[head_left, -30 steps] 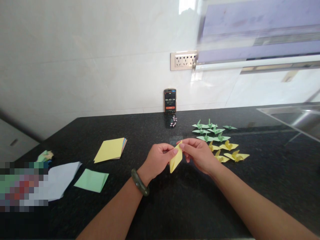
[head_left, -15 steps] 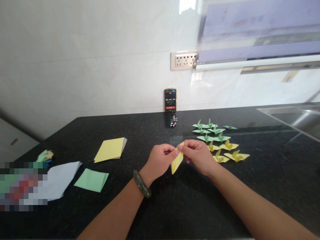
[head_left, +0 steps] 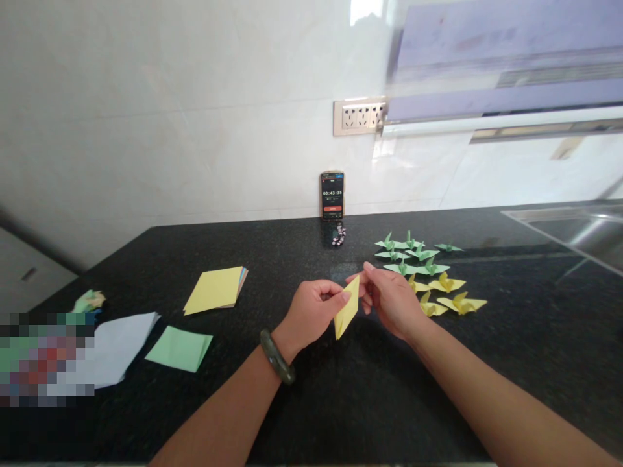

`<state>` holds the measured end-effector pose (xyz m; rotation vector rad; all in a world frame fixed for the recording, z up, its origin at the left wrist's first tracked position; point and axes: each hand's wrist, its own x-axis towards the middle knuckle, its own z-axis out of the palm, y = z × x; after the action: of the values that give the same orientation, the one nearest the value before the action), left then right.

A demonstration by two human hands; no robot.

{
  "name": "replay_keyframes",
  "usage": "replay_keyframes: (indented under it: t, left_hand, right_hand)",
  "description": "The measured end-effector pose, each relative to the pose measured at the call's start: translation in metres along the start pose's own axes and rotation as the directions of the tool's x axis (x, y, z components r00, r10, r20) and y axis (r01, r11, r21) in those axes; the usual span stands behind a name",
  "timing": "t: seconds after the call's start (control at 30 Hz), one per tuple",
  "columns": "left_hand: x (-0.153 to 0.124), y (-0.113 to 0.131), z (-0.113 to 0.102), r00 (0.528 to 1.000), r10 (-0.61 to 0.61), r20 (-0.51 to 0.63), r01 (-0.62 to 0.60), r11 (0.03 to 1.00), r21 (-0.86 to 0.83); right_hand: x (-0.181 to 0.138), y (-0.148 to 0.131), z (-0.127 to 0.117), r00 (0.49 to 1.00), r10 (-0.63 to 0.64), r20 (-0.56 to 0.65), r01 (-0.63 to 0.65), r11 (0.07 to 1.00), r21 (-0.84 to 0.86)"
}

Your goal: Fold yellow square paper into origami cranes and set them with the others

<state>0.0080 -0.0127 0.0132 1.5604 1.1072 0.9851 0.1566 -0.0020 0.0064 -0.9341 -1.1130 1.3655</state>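
A folded yellow paper (head_left: 347, 310), narrow and diamond-shaped, is pinched between the thumb and fingers of my left hand (head_left: 314, 316). My right hand (head_left: 389, 297) is just right of the paper, its thumb lifted and apart from the fingers. The right fingertips are close behind the paper's upper edge; whether they touch it I cannot tell. To the right of my right hand sit several yellow paper cranes (head_left: 461, 303), one partly hidden by the hand. Several green paper cranes (head_left: 411, 253) stand in rows behind them.
A stack of square paper (head_left: 213, 289), yellow on top, lies at left. Nearer are a green folded sheet (head_left: 179, 349) and white paper (head_left: 124, 347). A phone (head_left: 332, 196) showing a timer leans on the wall, beads (head_left: 339, 235) before it. A sink (head_left: 579, 230) is at far right.
My right thumb has come off the yellow paper and lifted, opening the right hand. My left hand keeps its pinch in the same place.
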Motion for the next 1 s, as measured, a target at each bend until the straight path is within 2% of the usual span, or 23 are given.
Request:
replay_keyframes:
  t: [0.07, 0.23, 0.5, 0.63, 0.8, 1.0]
  left_hand:
    - [0.0001, 0.0002, -0.0004, 1.000, -0.002, -0.012, 0.002, 1.000, 0.001]
    - [0.0002, -0.0006, -0.0015, 1.000, 0.011, -0.012, -0.011, 1.000, 0.019]
    - [0.0012, -0.0009, 0.0003, 0.993, -0.086, 0.084, 0.101, 0.977, -0.189]
    - [0.0013, -0.0015, 0.0020, 0.987, -0.117, 0.105, 0.140, 0.959, -0.248]
    - [0.0020, -0.0035, 0.0042, 0.993, -0.074, 0.095, 0.096, 0.961, -0.259]
    - [0.0025, -0.0012, 0.0060, 0.990, -0.030, 0.139, 0.074, 0.946, -0.317]
  right_hand:
    - [-0.0001, -0.0013, 0.0000, 1.000, 0.012, 0.023, -0.012, 1.000, -0.005]
    - [-0.0034, -0.0004, -0.0004, 0.996, 0.002, 0.090, 0.014, 0.983, -0.184]
    - [-0.0029, 0.0053, -0.0022, 0.992, -0.119, 0.037, 0.125, 0.951, -0.281]
    - [-0.0044, 0.0065, -0.0014, 0.977, -0.213, -0.008, 0.194, 0.905, -0.377]
    - [-0.0050, 0.0067, -0.0008, 0.957, -0.287, -0.047, 0.235, 0.858, -0.457]
    - [-0.0017, 0.0073, -0.0034, 0.961, -0.263, -0.089, 0.202, 0.883, -0.424]
